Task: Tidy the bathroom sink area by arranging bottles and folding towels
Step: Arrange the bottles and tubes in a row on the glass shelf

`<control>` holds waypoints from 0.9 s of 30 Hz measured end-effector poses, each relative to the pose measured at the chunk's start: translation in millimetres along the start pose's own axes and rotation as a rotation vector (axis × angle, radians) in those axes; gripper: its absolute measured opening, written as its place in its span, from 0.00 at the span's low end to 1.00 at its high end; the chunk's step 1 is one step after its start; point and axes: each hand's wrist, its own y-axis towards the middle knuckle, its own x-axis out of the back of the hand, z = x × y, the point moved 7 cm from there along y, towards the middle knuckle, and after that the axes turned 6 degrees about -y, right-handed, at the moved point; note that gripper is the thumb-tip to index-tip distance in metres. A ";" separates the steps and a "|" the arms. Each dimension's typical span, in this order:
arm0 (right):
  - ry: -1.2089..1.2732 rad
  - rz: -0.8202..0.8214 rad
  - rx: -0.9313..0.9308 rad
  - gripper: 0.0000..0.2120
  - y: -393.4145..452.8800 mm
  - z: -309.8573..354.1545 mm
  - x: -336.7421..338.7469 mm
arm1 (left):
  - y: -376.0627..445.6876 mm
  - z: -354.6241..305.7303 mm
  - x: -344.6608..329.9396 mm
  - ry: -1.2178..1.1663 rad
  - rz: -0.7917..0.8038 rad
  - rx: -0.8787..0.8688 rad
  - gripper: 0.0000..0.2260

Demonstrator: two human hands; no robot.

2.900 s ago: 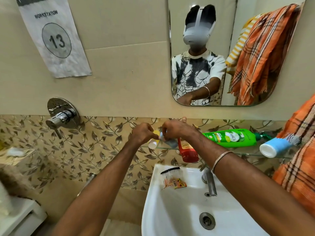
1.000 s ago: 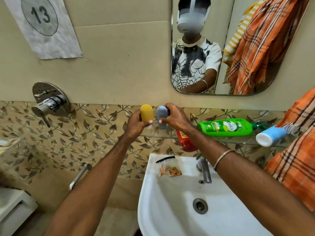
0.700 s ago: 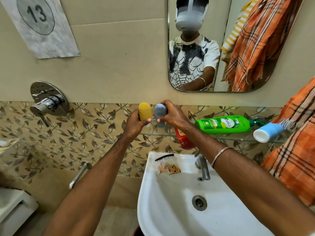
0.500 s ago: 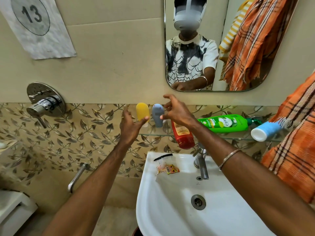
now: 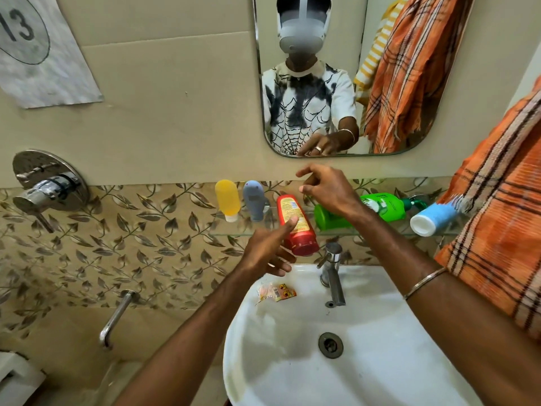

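Both hands have let go: yellow bottle (image 5: 227, 200) and grey bottle (image 5: 253, 198) stand cap-down on our glass shelf (image 5: 380, 230). Left hand (image 5: 268, 253), fingers loose, holds nothing; its thumb reaches the red bottle (image 5: 296, 224) at 1 o'clock. Right hand (image 5: 328, 190) hovers relaxed, holding nothing, above the green bottle (image 5: 383, 208).

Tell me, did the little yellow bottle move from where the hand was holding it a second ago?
No. The yellow bottle stands in the same spot on the glass shelf, beside the grey bottle. Only the left hand let go and dropped toward the sink.

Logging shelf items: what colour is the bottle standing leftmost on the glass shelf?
Yellow bottle with a white cap at its base, seen in the head view.
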 end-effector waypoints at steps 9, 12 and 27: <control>-0.075 0.004 -0.005 0.16 -3.5 -5.9 2.8 | -5.0 0.0 -8.9 -0.284 -0.027 0.017 0.17; -0.070 0.024 -0.009 0.19 -2.9 -4.8 0.2 | -9.2 0.5 -5.8 -0.260 -0.017 -0.028 0.20; 0.363 -0.025 0.033 0.26 9.7 36.1 31.9 | 10.5 -60.6 19.5 0.170 -0.166 -0.407 0.17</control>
